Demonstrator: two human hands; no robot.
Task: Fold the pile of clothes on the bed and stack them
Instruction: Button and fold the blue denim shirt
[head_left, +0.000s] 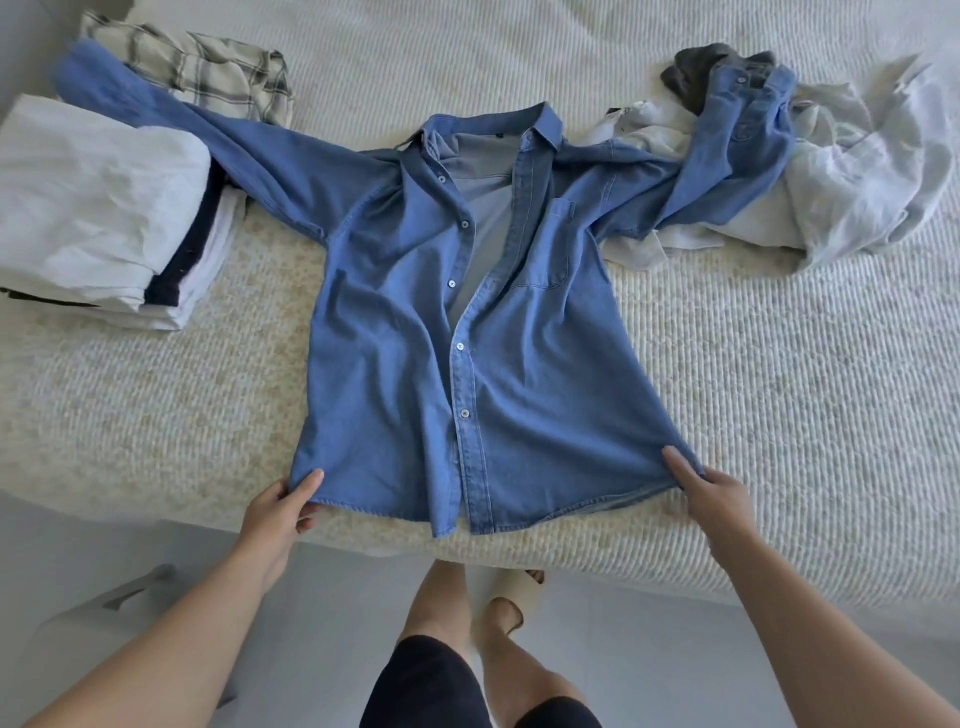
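The denim shirt (467, 322) lies face-up and unfolded on the bed (779, 415); the left hand (278, 512) and right hand (714, 493) pinch its hem corners. A folded stack (98, 208) sits left (roughly halfway, I'd judge), with an unfolded pile (831, 171) remaining right.

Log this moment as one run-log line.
step: spreading denim shirt face up | left hand: pinches left hem corner | right hand: pinches right hem corner | folded stack: left | unfolded pile: right
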